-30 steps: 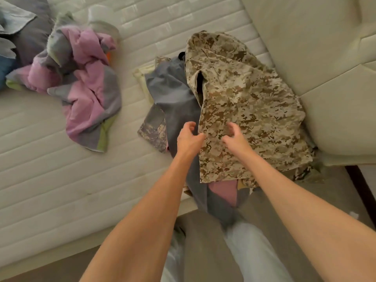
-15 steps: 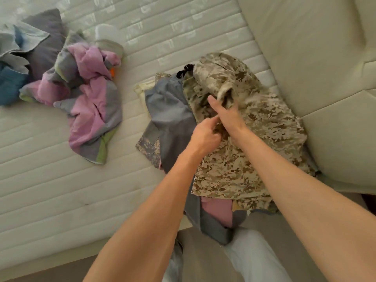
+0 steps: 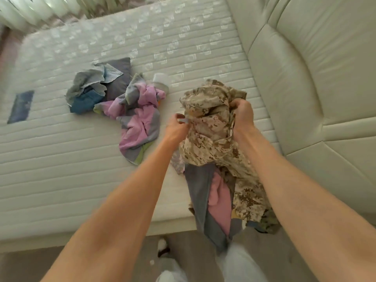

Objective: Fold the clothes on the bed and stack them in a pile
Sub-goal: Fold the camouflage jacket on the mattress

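Both hands are up on the camo garment [image 3: 211,135], which I'm holding bunched above the near right part of the mattress [image 3: 61,159], close to the padded headboard [image 3: 305,78]. My right hand [image 3: 243,115] has its fingers curled round a wad of the camo fabric at its right side. My left hand [image 3: 176,129] is at the left edge, fingers curled, pinching what looks like a small pale tab or label; blurry there, so I can't tell exactly what. Below the camo piece, a grey and pink garment [image 3: 209,200] hangs over the mattress edge. Well left on the mattress lies a crumpled pink and grey garment [image 3: 138,123], touching a heap of grey and blue clothes [image 3: 95,88]. A dark blue patch [image 3: 20,106] sits far left.
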